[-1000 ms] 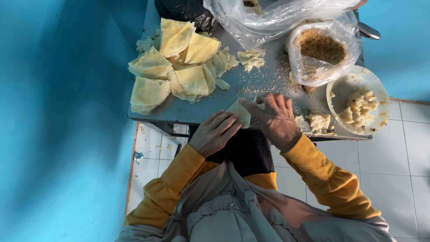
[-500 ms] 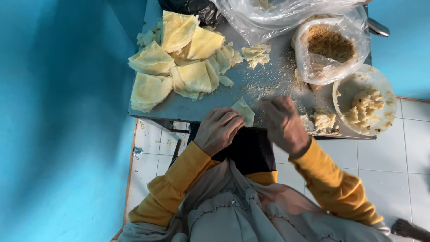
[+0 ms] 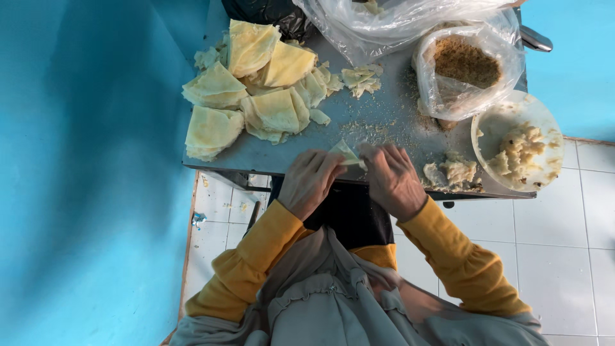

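Two hands, left hand [image 3: 311,181], right hand [image 3: 392,179], half-hidden wrapper [image 3: 346,154]

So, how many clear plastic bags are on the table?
2. One large plastic bag lies at the far edge of the table. A smaller open bag of brown crumbs sits beside the white plate. Others may be out of view.

Pale yellow wrapper piece [image 3: 346,154] between my fingers [image 3: 333,168], at the grey bench's [image 3: 384,115] near edge. Pale yellow folded wrappers [image 3: 256,90], far left corner. Brown crumbs in a clear bag [image 3: 464,67]. White bowl [image 3: 544,122], cream filling, right edge. My sleeves [image 3: 256,256]: mustard yellow.
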{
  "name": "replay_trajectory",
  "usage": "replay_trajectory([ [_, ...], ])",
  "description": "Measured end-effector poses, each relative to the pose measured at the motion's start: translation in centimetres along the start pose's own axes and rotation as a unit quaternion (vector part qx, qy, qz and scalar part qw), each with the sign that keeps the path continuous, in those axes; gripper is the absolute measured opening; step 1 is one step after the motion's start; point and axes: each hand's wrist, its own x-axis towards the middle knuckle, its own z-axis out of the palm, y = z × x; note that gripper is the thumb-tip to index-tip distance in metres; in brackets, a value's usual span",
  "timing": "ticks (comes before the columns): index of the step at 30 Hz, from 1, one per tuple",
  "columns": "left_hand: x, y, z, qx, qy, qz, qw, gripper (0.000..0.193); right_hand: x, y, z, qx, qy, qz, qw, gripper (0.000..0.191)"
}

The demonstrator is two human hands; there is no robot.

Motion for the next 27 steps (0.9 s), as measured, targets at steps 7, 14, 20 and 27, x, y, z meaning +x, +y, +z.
replay_trajectory([
  [7,-0.8,-0.8,-1.0,0.002,-0.035,0.114,0.993,0.021,0.0,4.5,-4.0,-0.014,0.118,-0.087,0.989,0.048],
  [14,-0.4,-0.4,-1.5,-0.050,-0.041,0.097,0.993,0.021,7.0,16.3,-8.2,-0.142,0.035,0.099,0.984,0.033],
  [20,-0.8,-0.1,-1.9,-0.004,0.071,-0.035,0.997,0.015,9.5,17.3,-6.6,-0.211,-0.086,0.203,0.952,0.050],
  [27,-0.4,0.6,-1.4,-0.014,0.057,-0.107,0.993,0.018,10.2,17.5,-6.8,-0.196,-0.112,0.189,0.956,0.053],
])
